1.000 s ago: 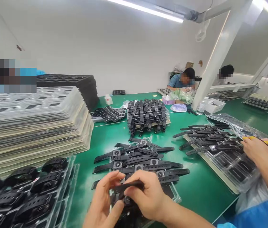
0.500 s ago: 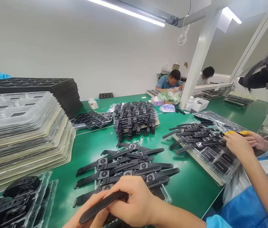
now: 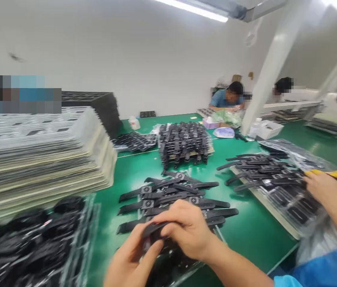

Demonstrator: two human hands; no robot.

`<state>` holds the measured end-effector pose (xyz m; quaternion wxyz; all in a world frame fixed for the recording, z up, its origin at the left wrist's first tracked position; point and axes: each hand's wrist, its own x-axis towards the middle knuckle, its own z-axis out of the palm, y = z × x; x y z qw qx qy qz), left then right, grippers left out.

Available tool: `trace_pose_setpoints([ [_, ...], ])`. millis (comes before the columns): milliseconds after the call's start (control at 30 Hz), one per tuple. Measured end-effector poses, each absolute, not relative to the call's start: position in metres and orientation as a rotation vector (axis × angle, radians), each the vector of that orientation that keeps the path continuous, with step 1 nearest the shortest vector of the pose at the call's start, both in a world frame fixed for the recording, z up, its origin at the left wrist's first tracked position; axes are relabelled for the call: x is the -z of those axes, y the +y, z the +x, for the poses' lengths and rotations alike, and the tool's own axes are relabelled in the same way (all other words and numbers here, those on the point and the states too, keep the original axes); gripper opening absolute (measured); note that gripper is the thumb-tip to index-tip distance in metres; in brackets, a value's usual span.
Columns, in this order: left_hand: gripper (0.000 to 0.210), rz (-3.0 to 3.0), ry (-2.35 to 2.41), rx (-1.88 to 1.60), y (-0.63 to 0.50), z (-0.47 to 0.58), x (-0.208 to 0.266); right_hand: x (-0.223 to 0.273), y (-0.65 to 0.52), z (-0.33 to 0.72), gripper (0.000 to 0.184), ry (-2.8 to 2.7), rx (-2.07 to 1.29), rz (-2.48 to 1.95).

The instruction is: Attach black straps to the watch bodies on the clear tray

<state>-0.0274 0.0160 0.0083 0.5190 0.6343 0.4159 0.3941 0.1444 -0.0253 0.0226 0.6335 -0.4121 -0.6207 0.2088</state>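
A black watch strap (image 3: 153, 229) is pinched between both hands; whether a watch case is on it I cannot tell. My left hand (image 3: 131, 257) grips its near end, thumb and fingers closed. My right hand (image 3: 188, 229) holds the far part, fingers curled around it. Just beyond my hands, smartwatches with black straps (image 3: 174, 196) lie crosswise in rows on a clear tray (image 3: 219, 235). Under my hands is a dark, shiny area of the tray, partly hidden and blurred.
At left, a tall stack of plastic trays (image 3: 102, 159) stands behind blurred black watches (image 3: 37, 239). Another watch pile (image 3: 185, 141) sits farther back on the green table (image 3: 132, 171). At right, a co-worker's hand (image 3: 326, 189) is over a watch tray (image 3: 276, 211).
The view has swung left, so everything sits farther right. The strap, earlier pointing long toward me, is now turned and mostly covered by my fingers. My left hand shows more fully.
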Motion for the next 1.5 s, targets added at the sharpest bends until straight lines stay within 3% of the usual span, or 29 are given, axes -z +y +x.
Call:
trace_pose_setpoints([
  [233,0.025,1.622,0.870,-1.057,0.007,-0.026,-0.013,-0.010,-0.037,0.142,0.021,-1.182,-0.815,-0.942],
  [567,0.032,1.505,0.794,-1.078,0.003,-0.024,-0.010,-0.015,-0.040,0.147,0.020,-1.269,-0.884,-0.939],
  [1133,0.028,1.550,0.838,-1.114,0.007,-0.026,-0.009,-0.010,-0.035,0.145,0.016,-1.457,-0.742,-1.088],
  [1300,0.047,1.233,0.726,-1.087,0.003,-0.022,-0.014,-0.003,-0.035,0.140,0.015,-1.157,-0.804,-1.116],
  [1500,0.028,1.199,0.807,-1.164,0.000,-0.019,-0.017,-0.002,-0.035,0.147,0.018,-1.260,-0.737,-1.122],
])
